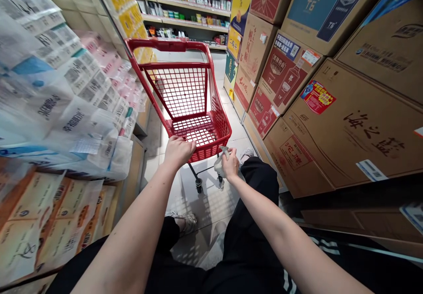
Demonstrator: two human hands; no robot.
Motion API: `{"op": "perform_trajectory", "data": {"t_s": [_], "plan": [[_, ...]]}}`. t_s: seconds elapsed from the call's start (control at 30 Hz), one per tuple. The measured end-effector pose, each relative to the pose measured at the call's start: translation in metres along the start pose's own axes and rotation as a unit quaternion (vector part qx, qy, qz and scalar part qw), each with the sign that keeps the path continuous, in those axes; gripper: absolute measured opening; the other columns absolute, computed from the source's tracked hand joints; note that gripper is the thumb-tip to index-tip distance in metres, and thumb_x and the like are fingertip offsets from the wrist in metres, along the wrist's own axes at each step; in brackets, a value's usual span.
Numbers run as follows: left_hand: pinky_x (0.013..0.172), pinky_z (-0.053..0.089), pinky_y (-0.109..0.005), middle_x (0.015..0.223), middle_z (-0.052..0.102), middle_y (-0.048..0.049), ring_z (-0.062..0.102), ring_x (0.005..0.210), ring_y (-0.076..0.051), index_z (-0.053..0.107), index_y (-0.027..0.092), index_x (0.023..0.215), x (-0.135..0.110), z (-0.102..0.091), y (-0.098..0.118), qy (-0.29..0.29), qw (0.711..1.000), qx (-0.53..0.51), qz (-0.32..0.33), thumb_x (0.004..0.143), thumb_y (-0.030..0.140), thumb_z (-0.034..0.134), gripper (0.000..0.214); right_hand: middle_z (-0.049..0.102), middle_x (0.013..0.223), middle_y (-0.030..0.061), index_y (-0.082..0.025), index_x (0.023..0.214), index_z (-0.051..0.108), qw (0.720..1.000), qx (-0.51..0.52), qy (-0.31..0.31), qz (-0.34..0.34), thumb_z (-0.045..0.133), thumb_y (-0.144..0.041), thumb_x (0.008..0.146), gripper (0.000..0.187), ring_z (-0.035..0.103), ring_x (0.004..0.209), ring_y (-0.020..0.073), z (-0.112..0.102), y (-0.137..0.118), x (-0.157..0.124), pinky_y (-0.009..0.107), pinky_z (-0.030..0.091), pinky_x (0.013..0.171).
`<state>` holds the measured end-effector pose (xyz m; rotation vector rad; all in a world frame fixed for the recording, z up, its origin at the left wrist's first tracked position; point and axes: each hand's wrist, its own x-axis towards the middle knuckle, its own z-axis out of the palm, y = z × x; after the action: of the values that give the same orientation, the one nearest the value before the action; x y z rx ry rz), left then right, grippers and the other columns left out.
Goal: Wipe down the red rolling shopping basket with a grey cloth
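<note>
A small red shopping cart (185, 95) stands in a narrow aisle in front of me, its basket holding nothing. My left hand (178, 149) is closed over the near rim of the basket. My right hand (230, 164) is closed around a crumpled grey-white thing (220, 164), perhaps a cloth, pressed against the basket's lower right corner. My legs in black trousers and light shoes show below the arms.
Shelves on the left hold stacked white and pink paper-goods packs (66, 91) and orange packs (49, 214) lower down. Large cardboard cartons (346, 122) are piled along the right. Far shelves (188, 12) carry bottles. The tiled floor (211, 206) runs ahead.
</note>
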<state>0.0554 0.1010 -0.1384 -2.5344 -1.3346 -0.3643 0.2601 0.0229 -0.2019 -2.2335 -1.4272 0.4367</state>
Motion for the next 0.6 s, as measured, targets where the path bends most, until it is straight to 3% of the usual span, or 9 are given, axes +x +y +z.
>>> {"op": "perform_trajectory", "data": {"t_s": [0.17,0.3,0.43,0.6], "plan": [[0.074,0.032,-0.043,0.056,0.065,-0.0111,0.058,0.061,-0.023,0.062,0.019,0.055,-0.001,0.008,-0.001,0.013,1.0,0.012,-0.008,0.096,0.029,0.03,0.052,0.07,0.11,0.007,-0.024,0.126,0.057,0.999,0.017,0.042,-0.03,0.032,-0.028,0.097,0.039,0.067,0.098,0.0196,-0.008,-0.016,0.018,0.027,0.048,0.084],[0.075,0.032,-0.043,0.056,0.066,-0.0107,0.058,0.061,-0.023,0.063,0.019,0.056,-0.003,0.012,-0.002,0.027,1.0,0.012,-0.004,0.096,0.031,0.03,0.054,0.065,0.121,0.0102,-0.022,0.125,0.062,0.994,0.038,0.046,-0.093,0.036,-0.029,0.099,0.037,0.065,0.105,0.0188,0.007,-0.01,0.019,0.026,0.048,0.089],[0.075,0.033,-0.043,0.055,0.065,-0.0109,0.058,0.061,-0.023,0.063,0.02,0.053,-0.003,0.011,0.0,0.03,0.999,-0.007,-0.022,0.097,0.033,0.029,0.056,0.061,0.125,0.0124,-0.019,0.126,0.062,0.99,0.047,0.07,-0.11,0.038,-0.032,0.1,0.037,0.064,0.109,0.0194,0.023,-0.006,0.016,0.026,0.048,0.092],[0.075,0.033,-0.044,0.055,0.065,-0.0115,0.058,0.061,-0.023,0.061,0.019,0.053,-0.001,0.007,0.0,0.016,1.0,0.0,-0.022,0.095,0.033,0.032,0.053,0.059,0.124,0.0122,-0.02,0.124,0.064,0.989,0.033,0.037,-0.138,0.038,-0.03,0.101,0.037,0.064,0.106,0.019,0.018,-0.006,0.023,0.026,0.048,0.09]]}}
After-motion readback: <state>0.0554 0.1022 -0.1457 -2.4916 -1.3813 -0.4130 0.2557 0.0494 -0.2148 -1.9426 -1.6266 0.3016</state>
